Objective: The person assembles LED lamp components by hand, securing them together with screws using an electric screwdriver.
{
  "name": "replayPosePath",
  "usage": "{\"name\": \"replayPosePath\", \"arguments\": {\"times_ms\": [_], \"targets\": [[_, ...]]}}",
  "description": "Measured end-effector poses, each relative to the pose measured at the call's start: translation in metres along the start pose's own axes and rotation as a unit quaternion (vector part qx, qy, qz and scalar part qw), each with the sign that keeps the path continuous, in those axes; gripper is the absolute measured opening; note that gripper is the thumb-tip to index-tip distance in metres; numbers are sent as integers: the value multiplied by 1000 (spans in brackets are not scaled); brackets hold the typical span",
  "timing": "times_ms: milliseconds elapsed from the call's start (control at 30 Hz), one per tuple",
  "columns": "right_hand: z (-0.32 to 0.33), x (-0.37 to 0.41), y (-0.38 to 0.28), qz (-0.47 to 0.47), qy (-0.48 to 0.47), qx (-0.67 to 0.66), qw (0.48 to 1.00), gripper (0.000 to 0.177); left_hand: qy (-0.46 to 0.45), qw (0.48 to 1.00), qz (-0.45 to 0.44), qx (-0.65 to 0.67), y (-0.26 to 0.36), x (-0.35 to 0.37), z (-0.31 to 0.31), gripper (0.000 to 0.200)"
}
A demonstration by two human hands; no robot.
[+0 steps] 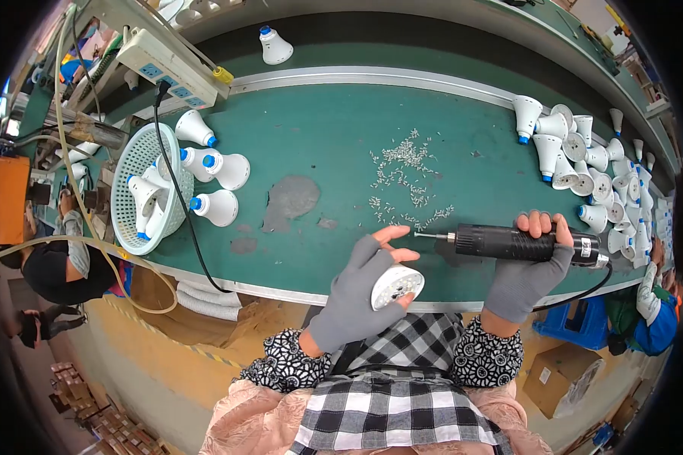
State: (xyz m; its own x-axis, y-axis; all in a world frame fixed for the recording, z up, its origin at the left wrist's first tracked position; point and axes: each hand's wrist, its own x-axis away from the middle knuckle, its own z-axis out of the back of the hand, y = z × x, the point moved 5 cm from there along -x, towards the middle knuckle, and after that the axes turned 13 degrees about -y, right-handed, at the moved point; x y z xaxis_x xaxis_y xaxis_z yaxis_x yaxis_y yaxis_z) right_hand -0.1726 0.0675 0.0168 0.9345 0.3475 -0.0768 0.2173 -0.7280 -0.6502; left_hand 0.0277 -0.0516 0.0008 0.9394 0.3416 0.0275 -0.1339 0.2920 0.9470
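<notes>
My left hand (353, 296), in a grey fingerless glove, grips a white bulb housing (397, 287) with its open round face turned up, showing small parts inside. Its forefinger and middle finger reach toward the bit of the electric screwdriver (501, 242); whether a screw is between them is too small to tell. Wrapped round the black screwdriver body is my right hand (530, 277), gloved the same way. The driver lies level above the bench, its bit pointing left. Small silvery screws (408, 157) are scattered on the green bench top (319, 136) beyond my hands.
Many white bulb housings (549, 154) crowd the right side. A pale green basket (119, 199) with more housings stands at left, others beside it. A black cable (176, 174) drops from a power strip (150, 57) across the bench edge. Other people sit at both sides.
</notes>
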Motion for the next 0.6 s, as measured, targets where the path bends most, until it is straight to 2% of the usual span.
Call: {"name": "replayPosePath", "arguments": {"times_ms": [300, 600], "targets": [[16, 8, -16, -39, -11, -111, 993, 12, -3, 997, -45, -63, 22, 2, -16, 49], [7, 12, -25, -32, -37, -138, 989, 10, 23, 988, -60, -138, 28, 5, -18, 50]]}}
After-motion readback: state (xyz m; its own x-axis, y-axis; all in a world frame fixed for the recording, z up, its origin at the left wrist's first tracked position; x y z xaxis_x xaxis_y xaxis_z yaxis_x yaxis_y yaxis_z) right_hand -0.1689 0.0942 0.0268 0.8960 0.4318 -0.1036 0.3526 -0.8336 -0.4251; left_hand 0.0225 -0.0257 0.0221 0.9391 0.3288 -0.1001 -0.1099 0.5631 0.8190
